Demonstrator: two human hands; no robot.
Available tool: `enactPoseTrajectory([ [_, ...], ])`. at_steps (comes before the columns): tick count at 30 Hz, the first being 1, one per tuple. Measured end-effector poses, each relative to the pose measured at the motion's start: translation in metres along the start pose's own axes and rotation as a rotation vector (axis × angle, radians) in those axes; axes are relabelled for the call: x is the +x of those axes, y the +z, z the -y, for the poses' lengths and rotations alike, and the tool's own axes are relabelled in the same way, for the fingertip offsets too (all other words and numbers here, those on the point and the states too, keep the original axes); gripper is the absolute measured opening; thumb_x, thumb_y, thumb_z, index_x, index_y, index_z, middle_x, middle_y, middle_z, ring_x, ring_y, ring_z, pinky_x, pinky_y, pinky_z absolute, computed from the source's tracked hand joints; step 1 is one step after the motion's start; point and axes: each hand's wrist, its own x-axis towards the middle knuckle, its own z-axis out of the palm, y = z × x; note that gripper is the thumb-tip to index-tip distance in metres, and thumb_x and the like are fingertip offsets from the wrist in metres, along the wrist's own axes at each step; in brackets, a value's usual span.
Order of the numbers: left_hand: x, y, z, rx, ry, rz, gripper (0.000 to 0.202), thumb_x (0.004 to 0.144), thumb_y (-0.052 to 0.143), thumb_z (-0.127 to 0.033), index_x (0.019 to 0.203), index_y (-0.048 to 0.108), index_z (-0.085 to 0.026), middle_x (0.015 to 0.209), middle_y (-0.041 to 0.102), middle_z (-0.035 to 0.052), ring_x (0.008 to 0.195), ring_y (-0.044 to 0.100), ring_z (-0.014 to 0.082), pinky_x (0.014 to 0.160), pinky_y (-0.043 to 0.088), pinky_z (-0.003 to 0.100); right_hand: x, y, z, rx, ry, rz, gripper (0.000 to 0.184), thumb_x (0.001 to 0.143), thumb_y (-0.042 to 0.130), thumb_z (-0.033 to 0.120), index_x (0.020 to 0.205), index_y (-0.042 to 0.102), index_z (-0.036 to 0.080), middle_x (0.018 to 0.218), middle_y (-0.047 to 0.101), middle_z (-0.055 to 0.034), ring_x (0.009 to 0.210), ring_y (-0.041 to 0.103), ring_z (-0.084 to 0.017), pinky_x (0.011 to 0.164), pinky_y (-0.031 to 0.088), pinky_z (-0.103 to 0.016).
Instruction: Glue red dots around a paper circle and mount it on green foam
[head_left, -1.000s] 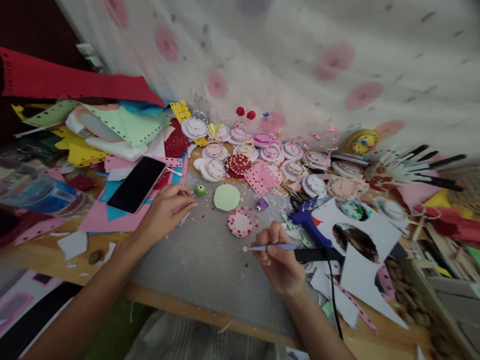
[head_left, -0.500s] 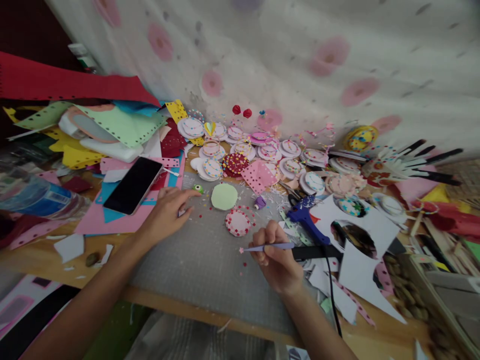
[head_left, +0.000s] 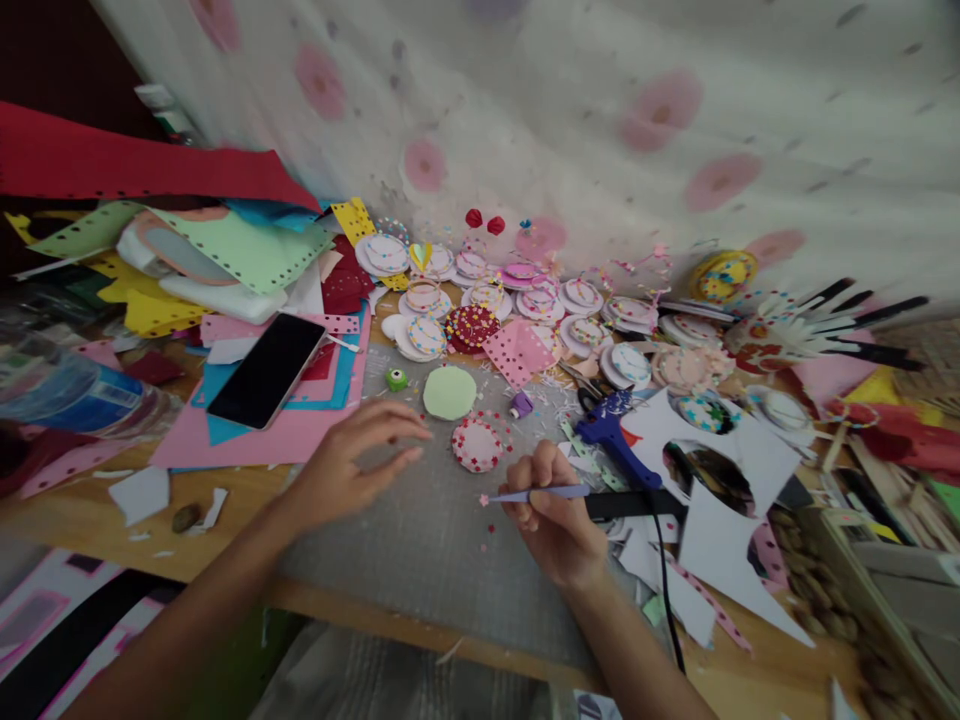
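Note:
In my right hand (head_left: 553,515) is a pair of lavender tweezers (head_left: 536,494), pinched between thumb and fingers. A tiny pink paper flower (head_left: 484,500) is at the tweezers' tip, above the grey cutting mat (head_left: 420,550). My left hand (head_left: 360,458) hovers over the mat with thumb and fingers apart and nothing between them. Just beyond the tweezers lies a round pink piece (head_left: 477,445) edged with small red flowers. Behind it is a pale green scalloped paper disc (head_left: 449,392), with a small green one-eyed figure (head_left: 397,380) to its left.
Several white discs with beaded rings (head_left: 426,337) crowd the back. A blue glue gun (head_left: 619,440) with a black cord and white paper scraps (head_left: 731,560) are at right. A phone (head_left: 266,370) and a water bottle (head_left: 90,390) are at left.
My left hand has moved right and toward me, away from the green figure, toward the pink piece. My right hand and the tweezers have hardly moved.

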Motion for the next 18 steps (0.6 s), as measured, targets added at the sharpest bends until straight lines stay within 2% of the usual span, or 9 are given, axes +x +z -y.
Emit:
enactPoseTrajectory([
  [2, -0.006, 0.013, -0.019, -0.19, -0.052, 0.067, 0.03, 0.088, 0.058, -0.023, 0.118, 0.061, -0.023, 0.114, 0.063, 0.007, 0.093, 0.059, 0.0155, 0.083, 0.048, 0.027, 0.0, 0.001, -0.001, -0.017, 0.006, -0.003, 0.023, 0.078, 0.064, 0.024, 0.078, 0.041, 0.023, 0.061, 0.051, 0.0062, 0.046, 0.034, -0.009, 0.048, 0.027, -0.022],
  [4, -0.011, 0.026, -0.035, -0.345, -0.137, 0.131, 0.039, 0.085, 0.062, -0.024, 0.124, 0.056, -0.021, 0.103, 0.065, 0.0056, 0.086, 0.061, 0.0144, 0.08, 0.049, 0.026, -0.001, 0.001, -0.002, -0.034, 0.012, -0.008, 0.024, 0.079, 0.065, 0.025, 0.078, 0.041, 0.024, 0.061, 0.051, 0.0062, 0.046, 0.035, -0.009, 0.047, 0.027, -0.022],
  [6, -0.015, 0.036, -0.045, -0.451, -0.234, 0.185, 0.03, 0.086, 0.06, -0.027, 0.115, 0.061, -0.019, 0.089, 0.067, 0.003, 0.078, 0.061, 0.0133, 0.071, 0.05, 0.023, -0.001, 0.001, -0.003, -0.045, 0.011, -0.014, 0.024, 0.079, 0.065, 0.025, 0.078, 0.041, 0.024, 0.061, 0.051, 0.0059, 0.046, 0.035, -0.009, 0.047, 0.027, -0.022],
  [8, -0.017, 0.04, -0.047, -0.473, -0.312, 0.223, 0.018, 0.089, 0.055, -0.029, 0.097, 0.067, -0.018, 0.076, 0.066, 0.0008, 0.068, 0.06, 0.0117, 0.06, 0.047, 0.019, -0.001, 0.0, -0.003, -0.04, -0.001, -0.025, 0.022, 0.079, 0.064, 0.024, 0.078, 0.042, 0.024, 0.06, 0.051, 0.0057, 0.047, 0.035, -0.009, 0.047, 0.027, -0.022],
  [10, -0.018, 0.037, -0.045, -0.426, -0.345, 0.215, 0.021, 0.09, 0.051, -0.029, 0.084, 0.068, -0.018, 0.069, 0.064, -0.0005, 0.061, 0.057, 0.01, 0.055, 0.044, 0.017, 0.0, 0.0, -0.002, -0.017, -0.011, -0.04, 0.02, 0.079, 0.063, 0.022, 0.077, 0.042, 0.023, 0.059, 0.05, 0.0056, 0.047, 0.034, -0.008, 0.048, 0.027, -0.021],
  [14, -0.022, 0.015, -0.03, -0.261, -0.349, 0.041, 0.021, 0.089, 0.051, -0.028, 0.082, 0.069, -0.02, 0.07, 0.067, -0.0015, 0.06, 0.058, 0.01, 0.057, 0.046, 0.018, 0.003, 0.001, 0.005, 0.04, -0.036, -0.086, 0.019, 0.077, 0.061, 0.019, 0.076, 0.043, 0.022, 0.059, 0.049, 0.0054, 0.046, 0.031, -0.008, 0.047, 0.025, -0.021],
  [18, -0.037, -0.026, -0.005, -0.001, -0.431, -0.28, 0.017, 0.085, 0.058, -0.035, 0.086, 0.069, -0.021, 0.083, 0.071, -0.0019, 0.072, 0.062, 0.0137, 0.064, 0.049, 0.021, 0.006, 0.0, 0.013, 0.042, -0.078, -0.161, 0.019, 0.074, 0.061, 0.018, 0.075, 0.043, 0.022, 0.058, 0.046, 0.006, 0.046, 0.027, -0.008, 0.047, 0.025, -0.021],
])
